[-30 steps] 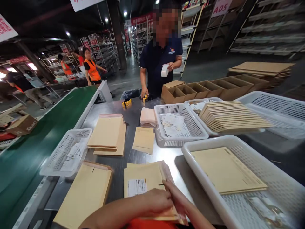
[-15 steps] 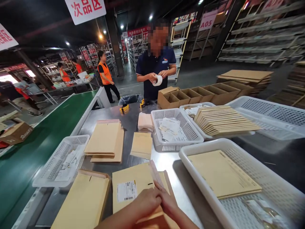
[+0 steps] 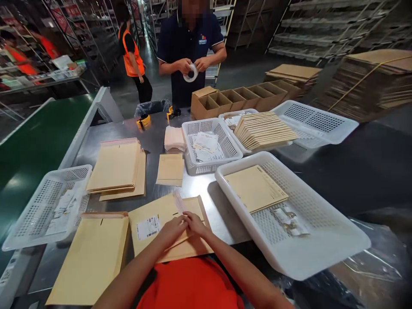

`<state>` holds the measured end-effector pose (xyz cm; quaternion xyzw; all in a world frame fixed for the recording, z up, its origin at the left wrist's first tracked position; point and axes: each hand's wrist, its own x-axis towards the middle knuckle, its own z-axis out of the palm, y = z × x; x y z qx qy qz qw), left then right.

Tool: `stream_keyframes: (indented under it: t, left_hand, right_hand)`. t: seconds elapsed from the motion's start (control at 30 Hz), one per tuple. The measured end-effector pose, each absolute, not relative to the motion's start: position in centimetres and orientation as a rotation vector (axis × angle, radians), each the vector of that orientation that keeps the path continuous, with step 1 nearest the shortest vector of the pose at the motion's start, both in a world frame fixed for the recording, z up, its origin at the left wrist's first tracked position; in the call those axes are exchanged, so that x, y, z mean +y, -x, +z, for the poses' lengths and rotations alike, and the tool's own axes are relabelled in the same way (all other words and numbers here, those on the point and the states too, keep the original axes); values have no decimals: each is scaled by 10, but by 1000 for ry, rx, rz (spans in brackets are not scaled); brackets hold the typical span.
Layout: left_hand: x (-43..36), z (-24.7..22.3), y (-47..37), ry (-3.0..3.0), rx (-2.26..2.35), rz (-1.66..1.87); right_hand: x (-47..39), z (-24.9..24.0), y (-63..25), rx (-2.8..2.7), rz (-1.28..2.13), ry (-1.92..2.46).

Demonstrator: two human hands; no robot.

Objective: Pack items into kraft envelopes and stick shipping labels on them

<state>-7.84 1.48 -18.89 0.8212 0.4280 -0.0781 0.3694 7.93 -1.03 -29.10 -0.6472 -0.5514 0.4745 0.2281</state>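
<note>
My left hand (image 3: pixel 174 229) and right hand (image 3: pixel 195 224) meet at the right side of the labelled envelope (image 3: pixel 165 213), near on the table (image 3: pixel 222 211). Fingers on both are bent inward; whether they pinch the flap (image 3: pixel 178 202) I cannot tell. I judge the step in hand to be work along that flap; the next move calls for keeping it flat. Left, a stack (image 3: pixel 90 257) crowds the envelope. Right, bare metal runs open to the basket (image 3: pixel 328 249).
</note>
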Motion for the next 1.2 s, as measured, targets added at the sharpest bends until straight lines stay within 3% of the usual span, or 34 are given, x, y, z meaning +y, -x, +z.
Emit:
stream_keyframes:
  t: [0.27, 0.53, 0.63, 0.8, 0.87, 0.93, 1.07, 1.2]
  left_hand:
    - [-1, -241, 109, -2212, 1545, -398]
    - [-3, -255, 104, -2272, 1584, -513]
    - [-3, -251, 104, -2269, 1574, -543]
    - [3, -248, 101, -2319, 1512, -573]
    - [8, -249, 100, -2364, 1447, -584]
    - [12, -251, 99, -2379, 1404, -602]
    - [17, -254, 95, -2357, 1411, -627]
    - [16, -254, 93, -2324, 1435, -667]
  right_hand:
    - [-62, -281, -109, -1928, 1143, 1724]
    - [-24, -262, -112, -1914, 1029, 1723]
    - [-1, -222, -145, -1675, 794, 1792]
    - [13, -126, -209, -1139, -91, 1620]
    - [10, -113, -198, -1393, 6, 1611]
    - [9, -126, -167, -1693, 412, 1807]
    - [14, -197, -104, -1762, 763, 2014]
    - [13, -252, -95, -1806, 965, 2134]
